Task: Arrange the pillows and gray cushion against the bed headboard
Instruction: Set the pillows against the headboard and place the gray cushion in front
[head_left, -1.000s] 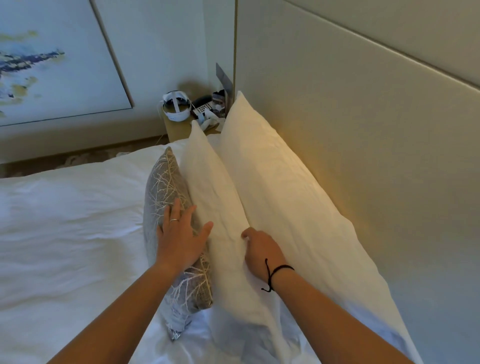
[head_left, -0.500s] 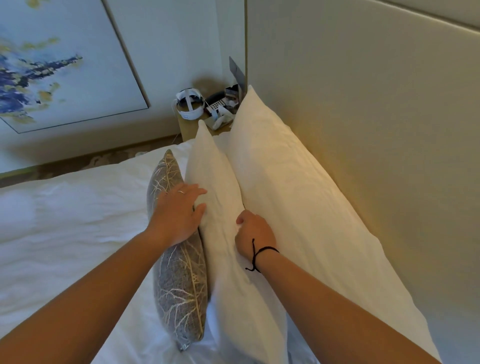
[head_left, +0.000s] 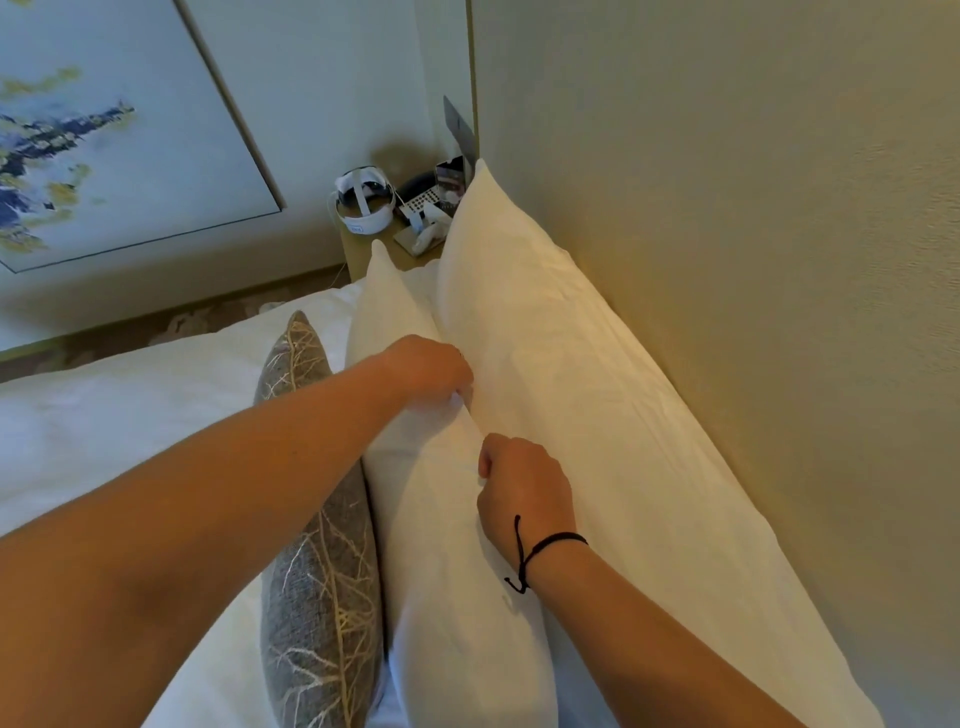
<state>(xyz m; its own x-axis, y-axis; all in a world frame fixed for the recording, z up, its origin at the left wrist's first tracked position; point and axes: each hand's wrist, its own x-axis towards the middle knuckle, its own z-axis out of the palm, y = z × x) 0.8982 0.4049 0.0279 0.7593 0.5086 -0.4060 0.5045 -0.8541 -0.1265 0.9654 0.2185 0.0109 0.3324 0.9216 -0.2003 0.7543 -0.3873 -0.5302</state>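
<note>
The back pillow (head_left: 597, 415) already leans on the headboard (head_left: 727, 260), with the front pillow (head_left: 447, 545) against it and the gray cushion (head_left: 317, 571) upright in front. Both the left hand (head_left: 431, 369) and right hand (head_left: 524, 488) pinch the front pillow's top edge. The job looks nearly done, with only straightening left.

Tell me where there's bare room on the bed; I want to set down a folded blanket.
The white sheet left of the gray cushion is bare. Against the headboard it's crowded: two pillows and both hands. The nightstand is cluttered too.
</note>
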